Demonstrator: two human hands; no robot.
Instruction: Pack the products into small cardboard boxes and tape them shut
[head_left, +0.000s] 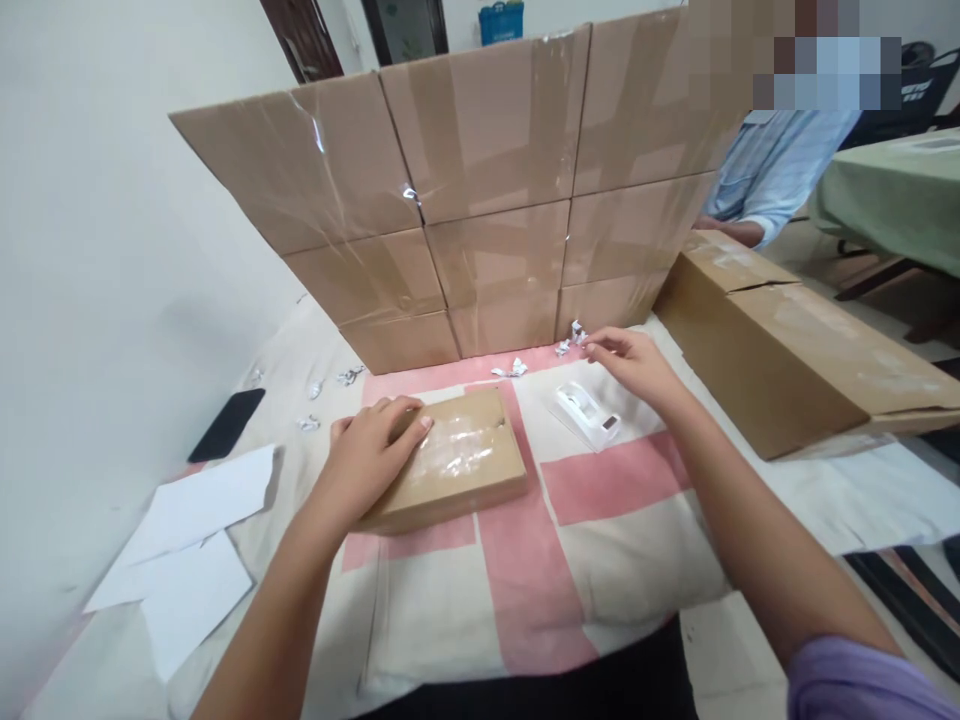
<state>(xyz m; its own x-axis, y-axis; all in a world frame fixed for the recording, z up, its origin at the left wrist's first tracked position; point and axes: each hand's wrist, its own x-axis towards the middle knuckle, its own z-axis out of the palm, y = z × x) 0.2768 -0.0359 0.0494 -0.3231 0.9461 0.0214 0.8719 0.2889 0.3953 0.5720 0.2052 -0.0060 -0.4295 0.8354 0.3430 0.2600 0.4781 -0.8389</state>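
Observation:
A small flat cardboard box (pixel 469 460), its top crossed with clear tape, lies on the pink and cream cloth. My left hand (pixel 375 450) grips its left end, thumb on top and fingers bent over the far edge. Farther right, my right hand (pixel 630 362) has thumb and fingertips pinched together at a crumpled bit of white paper (pixel 577 333). Just in front of that hand sits a small white and clear plastic item (pixel 589 415) with a dark brown patch; its kind is unclear. Another paper scrap (pixel 512 368) lies beyond the box.
A tall taped cardboard panel (pixel 502 150) with a grid of seams stands behind. Right of it is a long cardboard box (pixel 810 350); a person in a light blue sleeve (pixel 787 170) is beyond. At left lie a black phone (pixel 227 425), white paper sheets (pixel 202 510) and several scraps.

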